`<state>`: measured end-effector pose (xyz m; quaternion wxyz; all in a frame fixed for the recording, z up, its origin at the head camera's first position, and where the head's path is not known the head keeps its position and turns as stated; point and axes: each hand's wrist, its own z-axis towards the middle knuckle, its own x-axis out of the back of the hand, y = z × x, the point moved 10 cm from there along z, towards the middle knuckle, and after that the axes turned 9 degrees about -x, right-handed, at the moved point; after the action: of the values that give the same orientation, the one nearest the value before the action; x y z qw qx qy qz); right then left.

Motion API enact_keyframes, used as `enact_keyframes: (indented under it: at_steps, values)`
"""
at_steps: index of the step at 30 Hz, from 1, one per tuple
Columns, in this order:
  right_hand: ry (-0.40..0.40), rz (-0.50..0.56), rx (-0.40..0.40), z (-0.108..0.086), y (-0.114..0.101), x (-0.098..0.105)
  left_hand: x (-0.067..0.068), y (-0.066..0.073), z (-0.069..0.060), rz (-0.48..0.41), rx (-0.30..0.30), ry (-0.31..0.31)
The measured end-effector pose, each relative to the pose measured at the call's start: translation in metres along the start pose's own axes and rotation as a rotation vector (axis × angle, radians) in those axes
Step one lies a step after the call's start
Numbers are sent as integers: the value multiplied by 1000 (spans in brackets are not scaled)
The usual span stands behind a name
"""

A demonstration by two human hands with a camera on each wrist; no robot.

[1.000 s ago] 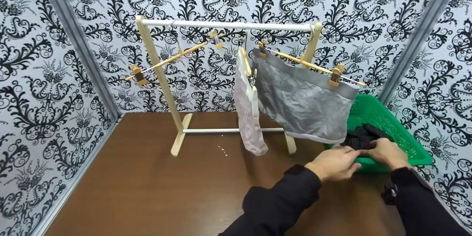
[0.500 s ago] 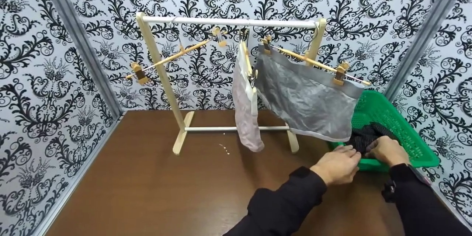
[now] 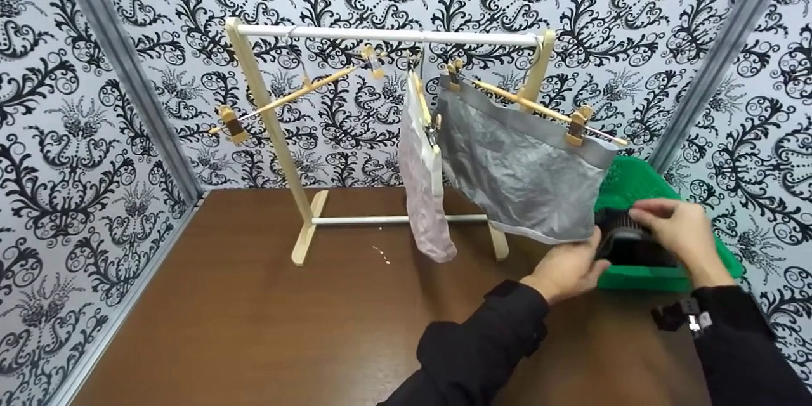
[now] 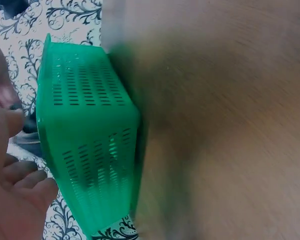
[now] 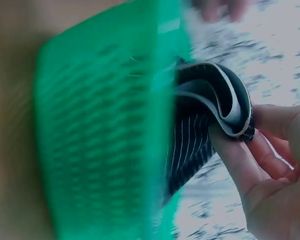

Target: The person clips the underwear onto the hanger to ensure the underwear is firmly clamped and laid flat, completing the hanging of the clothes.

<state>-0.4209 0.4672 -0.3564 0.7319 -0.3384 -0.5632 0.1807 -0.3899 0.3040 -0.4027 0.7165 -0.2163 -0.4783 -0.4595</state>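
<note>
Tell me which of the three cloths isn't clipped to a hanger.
The striped cloth, black and held by the right hand at the green basket. The pink cloth and gray cloth both hang clipped from hangers.

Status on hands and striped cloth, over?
Right hand pinches striped cloth at green basket. Left hand alongside, grip unclear. Grey hanging cloth may crowd left hand.

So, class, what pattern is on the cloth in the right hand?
The dark cloth has thin pale stripes, seen best in the right wrist view.
</note>
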Motion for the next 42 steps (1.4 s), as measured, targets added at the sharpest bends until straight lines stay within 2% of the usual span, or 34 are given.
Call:
enact_keyframes:
  at_steps: [3,6,9,12,13,16,18,21,25,27,30,33,38,40,42]
  values:
    - [1,225,-12,-10,-27,9,16,-6,-6,-63,28,93]
    - [11,469,39,-29,-56,18,31,-6,-11,-147,52,180]
    - [21,646,106,-54,-81,22,52,-4,-23,-198,65,342]
    - [56,741,123,-84,-95,24,78,3,-42,-177,21,557]
    - [71,771,114,-94,-98,23,87,7,-51,-172,-11,618]
    - [139,840,79,-124,-103,16,110,16,-80,-115,-82,724]
    - [164,901,70,-140,-107,8,123,20,-100,-110,-109,749]
    - [163,912,73,-158,-116,-9,139,20,-132,-99,-125,780]
    - [87,758,109,-174,-140,-35,162,17,-172,-65,-101,815]
    - [52,679,153,-180,-156,-48,177,15,-192,-41,-79,833]
    - [11,670,219,-186,-181,-67,202,12,-216,5,-40,844]
    - [-66,715,285,-192,-204,-89,226,3,-236,-11,28,841]
    - [-202,801,339,-202,-224,-117,258,-18,-268,-45,191,869]
    - [-228,776,373,-206,-230,-124,266,-25,-278,-13,248,879]
    - [-223,707,439,-214,-238,-131,273,-33,-286,30,300,880]
